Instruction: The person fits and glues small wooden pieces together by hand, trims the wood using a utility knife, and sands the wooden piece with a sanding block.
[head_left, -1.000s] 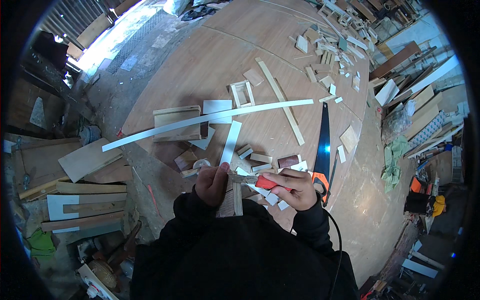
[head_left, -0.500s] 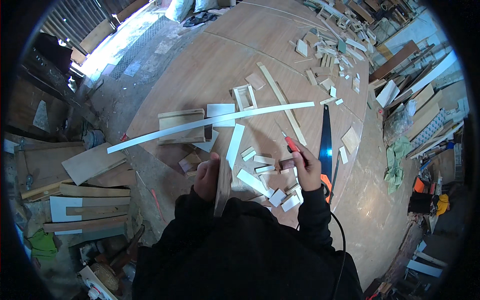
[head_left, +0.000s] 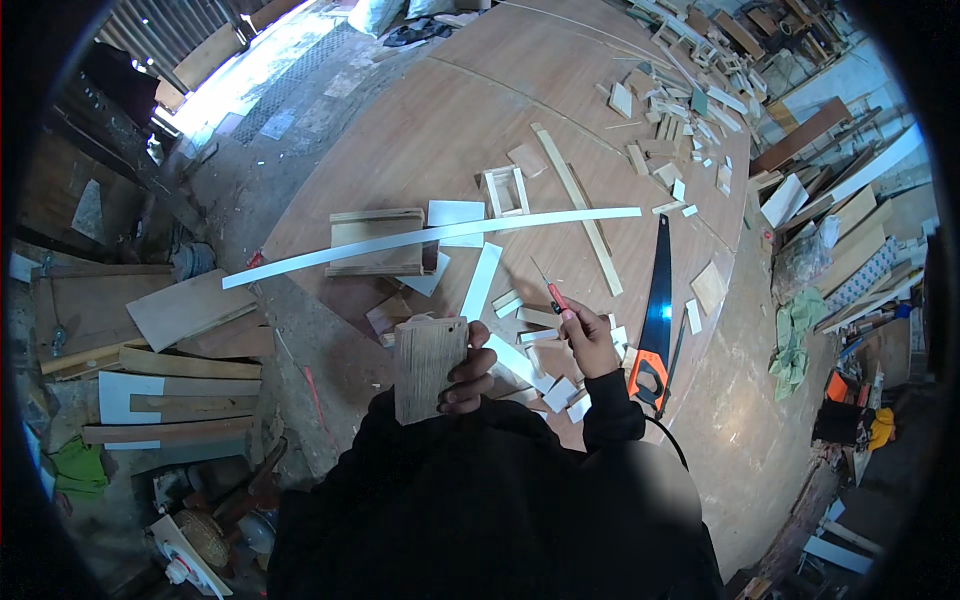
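Now the left hand (head_left: pixel 468 378) has lifted the block (head_left: pixel 428 368) up and turned its broad face to the camera; half a second ago it showed only a narrow edge, low between the hands. The right hand (head_left: pixel 588 340) has moved off to the right and upward, and the screwdriver (head_left: pixel 549 290) now points away toward the far side of the bench (head_left: pixel 480 110).

The left grip is closed around the block's right edge, fingers curled over the front face. The right grip is closed on the screwdriver's red handle, its thin shaft sticking out past the fingers.

The block is a flat, upright rectangle of grey-brown wood with lengthwise grain and rough ends, held over the bench's near edge, just left of the right hand and apart from it.

Below and around the right hand lie small white offcuts (head_left: pixel 560 392), tight against the near edge. A saw (head_left: pixel 656 300) with an orange handle lies just right of that hand, near the right edge. A long white strip (head_left: pixel 420 240) crosses the middle, overhanging the left edge, resting on a box frame (head_left: pixel 375 240). The far half of the bench is mostly bare wood, with scraps (head_left: pixel 680 110) toward the far right corner.
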